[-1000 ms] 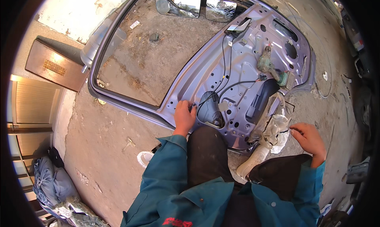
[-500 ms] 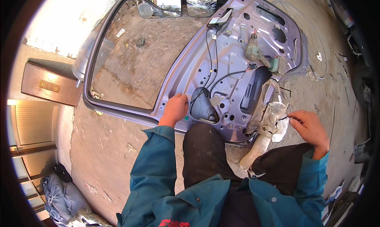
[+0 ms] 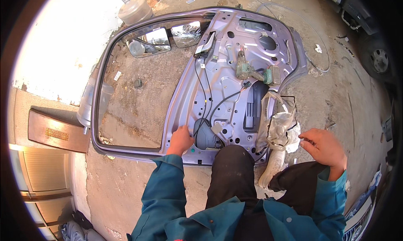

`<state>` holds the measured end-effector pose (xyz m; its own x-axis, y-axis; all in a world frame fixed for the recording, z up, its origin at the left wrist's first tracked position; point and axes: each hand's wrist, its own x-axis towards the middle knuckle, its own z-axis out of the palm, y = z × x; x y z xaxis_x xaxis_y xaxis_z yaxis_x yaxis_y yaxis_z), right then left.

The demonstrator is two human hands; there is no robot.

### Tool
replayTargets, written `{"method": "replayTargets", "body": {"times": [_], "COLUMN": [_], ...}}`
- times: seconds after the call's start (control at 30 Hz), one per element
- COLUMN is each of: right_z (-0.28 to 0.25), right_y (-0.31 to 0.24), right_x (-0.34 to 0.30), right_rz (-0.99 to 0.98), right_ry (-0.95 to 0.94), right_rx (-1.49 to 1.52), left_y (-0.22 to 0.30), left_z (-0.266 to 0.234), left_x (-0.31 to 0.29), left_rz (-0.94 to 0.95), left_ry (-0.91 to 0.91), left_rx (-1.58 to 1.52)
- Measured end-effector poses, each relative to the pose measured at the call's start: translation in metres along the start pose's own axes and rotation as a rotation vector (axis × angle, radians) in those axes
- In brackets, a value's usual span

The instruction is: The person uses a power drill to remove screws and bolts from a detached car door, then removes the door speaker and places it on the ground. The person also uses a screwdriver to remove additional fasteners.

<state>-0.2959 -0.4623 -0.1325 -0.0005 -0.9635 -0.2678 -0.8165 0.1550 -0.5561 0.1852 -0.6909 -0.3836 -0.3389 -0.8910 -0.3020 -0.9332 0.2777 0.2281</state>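
A purple car door (image 3: 228, 87) lies on the ground before me, its bare inner side up. My left hand (image 3: 180, 141) rests on the door's near edge, left of a dark plastic part in an opening. Its fingers are curled closed; what they hold, if anything, is hidden. My right hand (image 3: 324, 148) is just right of a clear plastic bag (image 3: 280, 122) with a black edge. Thumb and forefinger are apart, with nothing visible between them. A green cordless drill (image 3: 247, 71) lies on the door. Black wiring (image 3: 224, 100) runs across the panel.
A side mirror (image 3: 153, 43) shows at the window frame's far side. Clear water bottles (image 3: 135, 10) stand by the pale wall on the left, near a brown panel (image 3: 58, 131). A vehicle wheel (image 3: 379, 60) is at the right. My shoe (image 3: 273, 167) is beside the bag.
The view has shifted, so the door appears lower and further left. My right fingers have come away from the bag's edge. My left hand stays closed at the door's near edge.
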Motion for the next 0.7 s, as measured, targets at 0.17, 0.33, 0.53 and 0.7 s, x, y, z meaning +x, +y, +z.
{"method": "replayTargets", "body": {"times": [0.17,0.33,0.53,0.7], "right_z": [0.006,0.013,0.021,0.026], "right_y": [0.012,0.023,0.038,0.047], "right_x": [-0.033,-0.064,-0.082,-0.073], "right_rz": [0.060,0.228,0.337,0.275], "right_ry": [0.046,0.053,0.074,0.079], "right_rx": [-0.003,0.011,0.008,-0.026], "left_y": [-0.018,-0.016,-0.009,-0.022], "left_z": [-0.002,-0.001,0.004,0.007], "left_x": [0.009,0.009,0.014,0.010], "left_rz": [-0.013,-0.055,-0.068,-0.042], "left_ry": [-0.124,-0.126,-0.097,-0.111], "left_rx": [-0.032,-0.129,-0.134,-0.153]}}
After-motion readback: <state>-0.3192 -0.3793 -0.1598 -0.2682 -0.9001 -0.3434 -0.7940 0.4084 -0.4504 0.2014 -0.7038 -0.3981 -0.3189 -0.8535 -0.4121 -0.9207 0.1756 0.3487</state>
